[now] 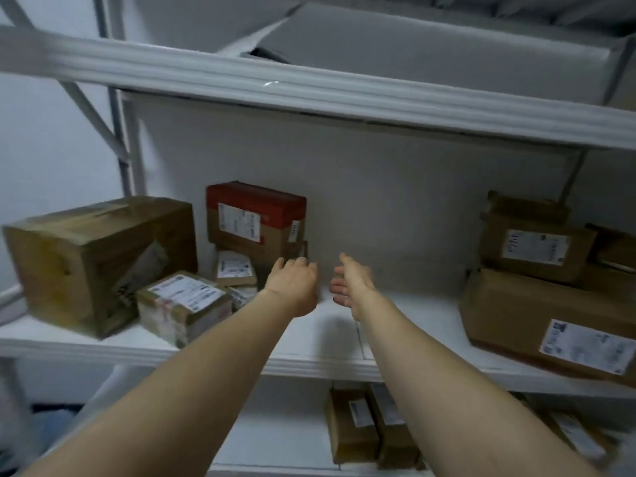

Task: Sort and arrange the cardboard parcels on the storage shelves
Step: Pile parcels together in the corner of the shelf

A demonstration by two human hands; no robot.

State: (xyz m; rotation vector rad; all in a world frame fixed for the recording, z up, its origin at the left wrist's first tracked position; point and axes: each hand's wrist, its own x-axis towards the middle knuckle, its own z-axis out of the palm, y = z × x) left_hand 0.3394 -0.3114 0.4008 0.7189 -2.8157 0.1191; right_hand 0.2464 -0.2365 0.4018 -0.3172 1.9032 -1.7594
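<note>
Red-topped parcel (pixel 256 218) (long axis along shelf (pixel 309 366), label outward); left hand (pixel 292 285) and right hand (pixel 349 282), both released, empty, just beside its lower right.

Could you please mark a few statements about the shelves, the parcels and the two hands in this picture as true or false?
1. The left hand and the right hand both hold nothing. True.
2. The red-topped box stands directly on the middle shelf. False: it rests on smaller labelled parcels.
3. The large brown box sits at the left end of that shelf. True.
4. The right hand grips the stacked boxes on the right. False: it reaches, open, over the bare middle of the shelf, apart from them.
5. The lower shelf holds upright parcels. True.
</note>
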